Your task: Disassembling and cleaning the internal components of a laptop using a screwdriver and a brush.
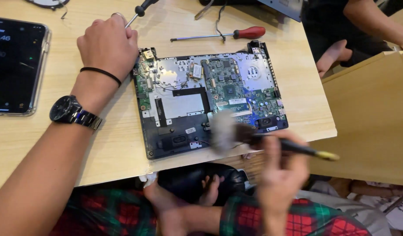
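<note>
While the left hand [107, 46] steadies the opened laptop [210, 102], the right hand's [282, 168] grip closes on a brush [254, 137] over its edge.

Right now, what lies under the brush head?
The brush in the right hand sweeps over the opened laptop's front edge beside the blue board. The blurred bristles cover the parts directly beneath.

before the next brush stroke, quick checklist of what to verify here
1. Left hand steadying the opened laptop at its far left corner: ok.
2. Right hand gripping the brush: ok, though blurred.
3. Bristles over the laptop's near edge: ok; contact cannot tell.
4. Red-handled screwdriver lying apart from the board: ok.
5. Phone away from the brush: ok.
6. Laptop fully on the table: ok, but close to the near edge.
</note>
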